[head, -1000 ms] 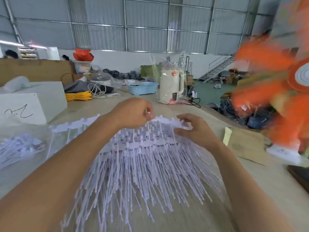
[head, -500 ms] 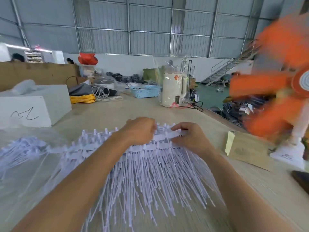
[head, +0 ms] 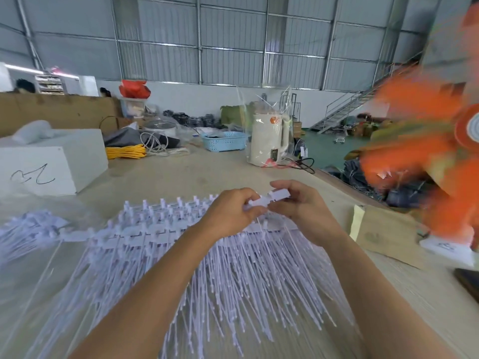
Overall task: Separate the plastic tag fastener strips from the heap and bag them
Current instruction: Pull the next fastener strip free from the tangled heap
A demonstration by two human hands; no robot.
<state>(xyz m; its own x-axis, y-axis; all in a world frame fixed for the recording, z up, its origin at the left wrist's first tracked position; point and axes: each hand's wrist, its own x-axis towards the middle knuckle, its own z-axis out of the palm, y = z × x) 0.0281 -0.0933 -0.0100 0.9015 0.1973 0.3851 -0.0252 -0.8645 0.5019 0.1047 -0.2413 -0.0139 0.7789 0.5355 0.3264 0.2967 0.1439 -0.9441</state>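
Two hands, left hand (head: 230,212) and right hand (head: 302,203), each grip pinching fastener strip (head: 269,199)

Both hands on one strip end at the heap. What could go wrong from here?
1. Both hands, left hand and right hand, pinch one strip whose filaments lie among the heap; lifting may drag neighbours along.
2. The running orange fan stands close by; its airflow might scatter loose strips.

Bright even daylight, soft shadows; orange fan (head: 425,161) at right motion-blurred; wide-angle bending at edges.
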